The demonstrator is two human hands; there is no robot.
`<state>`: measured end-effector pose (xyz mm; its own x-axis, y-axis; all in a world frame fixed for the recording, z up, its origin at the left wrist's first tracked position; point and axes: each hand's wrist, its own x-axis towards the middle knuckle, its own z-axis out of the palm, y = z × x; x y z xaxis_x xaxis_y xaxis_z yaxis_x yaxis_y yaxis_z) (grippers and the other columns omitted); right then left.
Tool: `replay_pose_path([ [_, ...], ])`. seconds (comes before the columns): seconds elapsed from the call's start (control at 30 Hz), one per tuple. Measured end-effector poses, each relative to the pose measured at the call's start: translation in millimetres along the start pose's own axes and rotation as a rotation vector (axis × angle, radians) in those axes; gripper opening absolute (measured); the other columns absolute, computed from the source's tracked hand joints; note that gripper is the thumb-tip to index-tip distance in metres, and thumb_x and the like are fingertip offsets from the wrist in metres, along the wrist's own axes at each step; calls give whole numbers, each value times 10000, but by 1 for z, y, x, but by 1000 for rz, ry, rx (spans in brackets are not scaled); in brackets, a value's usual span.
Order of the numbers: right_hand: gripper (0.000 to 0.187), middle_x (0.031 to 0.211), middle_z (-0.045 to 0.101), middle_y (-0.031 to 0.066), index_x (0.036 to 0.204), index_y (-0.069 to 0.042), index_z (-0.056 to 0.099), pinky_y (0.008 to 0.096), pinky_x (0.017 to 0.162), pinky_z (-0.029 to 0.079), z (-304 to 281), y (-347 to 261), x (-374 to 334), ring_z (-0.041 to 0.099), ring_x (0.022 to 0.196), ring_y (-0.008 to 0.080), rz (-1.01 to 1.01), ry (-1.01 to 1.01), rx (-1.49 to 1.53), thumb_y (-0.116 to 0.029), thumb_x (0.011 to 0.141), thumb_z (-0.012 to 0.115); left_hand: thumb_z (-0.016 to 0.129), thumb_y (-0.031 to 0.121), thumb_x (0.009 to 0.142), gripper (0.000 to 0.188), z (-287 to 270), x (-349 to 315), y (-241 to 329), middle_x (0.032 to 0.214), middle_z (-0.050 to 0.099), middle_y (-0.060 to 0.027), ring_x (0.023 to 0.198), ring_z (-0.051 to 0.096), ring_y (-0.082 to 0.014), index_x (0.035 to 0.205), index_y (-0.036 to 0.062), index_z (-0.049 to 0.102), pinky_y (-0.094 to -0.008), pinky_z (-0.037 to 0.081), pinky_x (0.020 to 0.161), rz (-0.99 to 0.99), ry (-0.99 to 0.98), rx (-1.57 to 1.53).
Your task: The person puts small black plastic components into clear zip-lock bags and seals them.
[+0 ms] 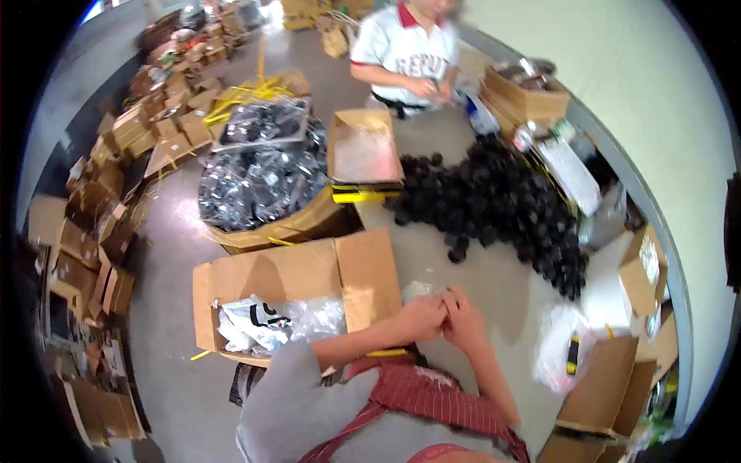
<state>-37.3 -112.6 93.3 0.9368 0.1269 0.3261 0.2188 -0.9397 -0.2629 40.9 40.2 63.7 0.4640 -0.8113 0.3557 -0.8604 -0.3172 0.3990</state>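
My left hand (422, 318) and my right hand (463, 316) meet fingertip to fingertip over the near edge of the grey table (502, 274). Both are closed, with fingers pinched together; whatever lies between them is too small or hidden to make out. A scrap of clear plastic (417, 288) shows just beyond my left hand. Farther off, a large heap of small round black parts (494, 193) spreads over the table. Beside my left forearm stands an open cardboard box (289, 278) with clear plastic bags (312, 318) and a white printed bag (256, 320) in it.
Across the table stands a co-worker (409, 54), hands together. An open shallow carton (364, 150) sits at the table's left edge. Behind my box is a big carton of bagged black parts (262, 185). Boxes (610, 386) and a plastic bag (559, 347) crowd the right.
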Motion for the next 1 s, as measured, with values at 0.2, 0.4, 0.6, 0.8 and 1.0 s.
replay_pose_path([
  [0.2,285,1041,627,146,1137,-79,579,434,747,523,25,19,28,631,923,362,212,185,347,5,867,545,638,142,812,276,-4,5,-17,928,635,-199,889,633,-389,1041,25,537,-489,509,751,-425,34,-110],
  [0.4,334,1191,592,101,1150,-88,589,363,776,523,26,38,68,639,917,282,455,-106,473,-141,833,681,611,104,829,197,-31,2,-58,940,618,-161,938,603,-371,994,52,517,-479,493,762,-700,114,-284],
  [0.6,386,1253,552,107,1133,-89,616,437,960,444,81,95,85,520,1099,301,143,224,-68,-290,824,729,659,144,833,124,-36,-2,-84,949,628,-91,935,608,-318,928,90,600,-433,519,721,-619,362,219],
  [0.8,170,1103,602,100,884,-59,686,463,988,412,87,120,26,511,1130,300,56,120,-71,-205,799,701,666,226,856,123,-30,-6,-83,910,649,-92,900,616,-309,910,117,683,-417,525,714,-558,277,315],
  [1.0,167,997,628,108,931,-62,679,483,985,427,52,133,-50,589,1042,306,294,215,-130,-155,792,685,595,200,893,129,-13,3,-70,880,656,-84,866,632,-292,957,131,683,-438,527,665,-481,166,166],
])
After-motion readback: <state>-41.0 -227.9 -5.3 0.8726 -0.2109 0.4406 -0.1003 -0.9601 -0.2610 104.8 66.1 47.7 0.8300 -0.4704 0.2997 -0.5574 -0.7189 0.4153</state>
